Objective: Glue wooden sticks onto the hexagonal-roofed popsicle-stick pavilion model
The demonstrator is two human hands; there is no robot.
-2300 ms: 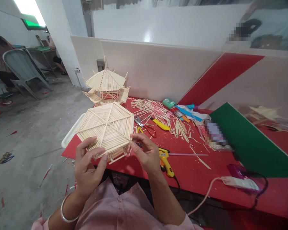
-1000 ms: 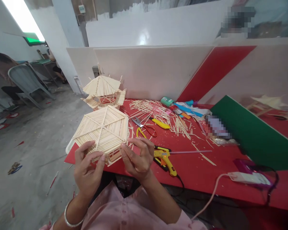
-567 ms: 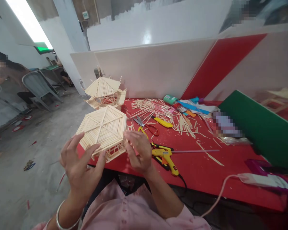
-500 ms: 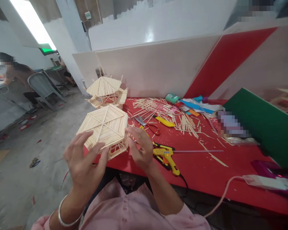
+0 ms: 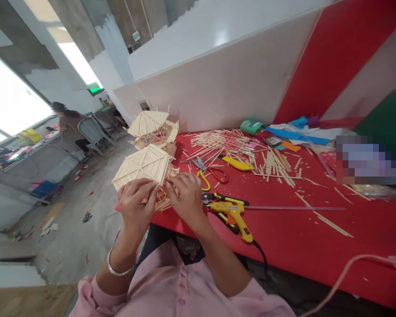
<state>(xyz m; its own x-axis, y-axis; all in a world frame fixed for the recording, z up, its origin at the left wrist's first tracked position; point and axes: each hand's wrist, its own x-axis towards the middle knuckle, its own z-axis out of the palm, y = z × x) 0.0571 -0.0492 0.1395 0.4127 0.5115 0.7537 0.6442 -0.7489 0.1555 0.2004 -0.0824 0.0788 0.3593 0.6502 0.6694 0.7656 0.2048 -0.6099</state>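
Note:
A model pavilion point(image 5: 140, 165) built of thin wooden sticks, with a hexagonal ribbed roof, stands at the table's front left edge. My left hand point(image 5: 137, 202) is closed, its fingertips pinching the near rim of that roof. At the roof's right corner my right hand point(image 5: 187, 196) is also closed, thumb and fingers pressed to the edge close to the left fingertips. Whether a loose stick sits between them is too small to tell. Behind stands a second stick pavilion point(image 5: 148, 125) with upturned eaves. A yellow glue gun point(image 5: 232, 211) lies to the right of my right hand.
Red-handled scissors point(image 5: 218, 174), a yellow utility knife point(image 5: 236, 164) and pliers point(image 5: 207, 200) lie on the red table point(image 5: 284, 246). Loose sticks point(image 5: 214, 143) are heaped toward the back, near a green container point(image 5: 251, 127). A person point(image 5: 71, 121) sits at another table, far left.
My left hand has moved right along the roof rim, and its spread fingers have closed. The right hand has shifted slightly left against the corner. The camera view has turned.

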